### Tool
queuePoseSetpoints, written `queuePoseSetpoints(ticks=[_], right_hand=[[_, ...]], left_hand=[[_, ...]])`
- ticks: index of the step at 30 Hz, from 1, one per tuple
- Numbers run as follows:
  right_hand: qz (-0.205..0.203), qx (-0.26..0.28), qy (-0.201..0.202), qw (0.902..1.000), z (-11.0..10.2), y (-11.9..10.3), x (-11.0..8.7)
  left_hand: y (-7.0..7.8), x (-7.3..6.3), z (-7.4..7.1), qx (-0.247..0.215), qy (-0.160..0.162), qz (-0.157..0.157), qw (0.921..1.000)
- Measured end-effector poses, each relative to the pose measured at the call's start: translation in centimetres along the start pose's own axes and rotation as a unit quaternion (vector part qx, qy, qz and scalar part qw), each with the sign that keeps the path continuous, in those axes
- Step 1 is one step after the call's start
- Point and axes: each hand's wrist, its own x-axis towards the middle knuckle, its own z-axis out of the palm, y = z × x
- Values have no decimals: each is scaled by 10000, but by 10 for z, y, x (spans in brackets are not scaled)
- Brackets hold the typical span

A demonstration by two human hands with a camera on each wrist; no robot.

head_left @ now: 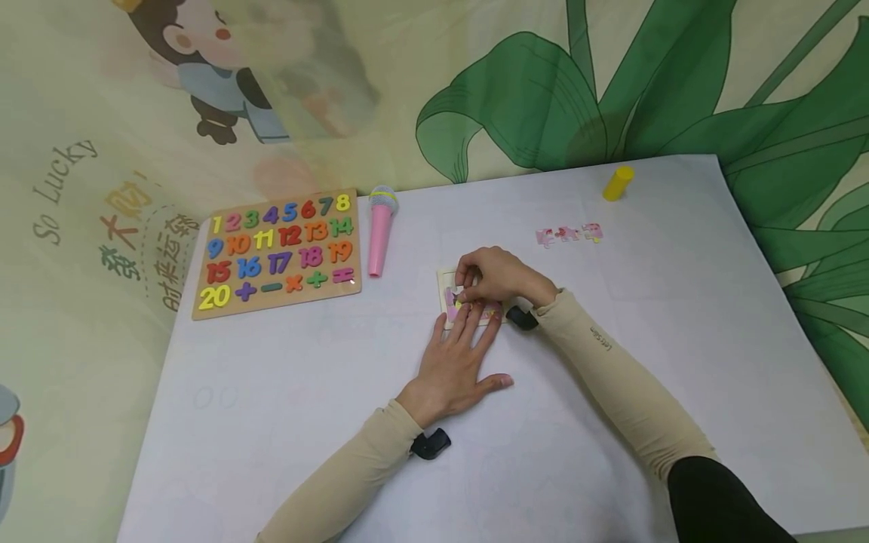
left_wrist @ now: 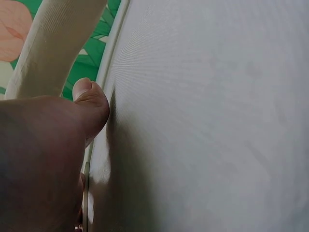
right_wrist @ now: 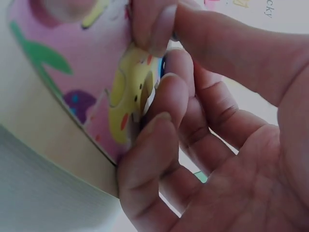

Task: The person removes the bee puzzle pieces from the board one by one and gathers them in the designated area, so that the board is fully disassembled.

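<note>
A small jigsaw board (head_left: 443,285) with a pale frame and a pink picture lies mid-table, partly hidden under both hands. My left hand (head_left: 453,369) lies flat with fingers spread, its fingertips resting on the board's near side and the thumb out to the right. From the right, my right hand (head_left: 501,273) reaches over the board with bent fingers. In the right wrist view its fingers pinch a puzzle piece (right_wrist: 126,99) showing a yellow character, at the picture's surface; the grip is partly hidden. The thumb (left_wrist: 91,104) of my left hand shows in the left wrist view.
Several pink puzzle pieces (head_left: 569,234) lie in a row beyond the right hand. A yellow cylinder (head_left: 618,183) stands near the back edge. On the left are a pink toy microphone (head_left: 380,234) and a wooden number board (head_left: 277,255). A printed curtain backs the white table (head_left: 305,407).
</note>
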Motion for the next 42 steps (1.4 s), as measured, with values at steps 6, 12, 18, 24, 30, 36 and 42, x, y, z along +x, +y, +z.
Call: queuePoseSetpoints(ticks=[6,12,18,24,30,36,42], right_hand=[[-172,262,71,9995,0,2,-1],[-350,367,289,9983,0,8,-2],[-465,622,621,9950,-3,13,-5],[-253,1096,715,9911,-7,18,-12],[-56,1263,869,9882,-11,26,-18],[26,1434,950,9851,-21,35,-27],[119,1508,993,9835,-29,43,-36]], left_hand=[[0,-1,-1,3,-7,-18,10000],[0,-1,0,71,-30,-21,10000],[1,0,1,83,-61,-49,9999],[2,1,1,56,-178,-130,9997],[2,2,2,25,-177,-174,9997],[3,2,2,42,-172,-183,9997],[3,2,3,41,-132,-187,9997]])
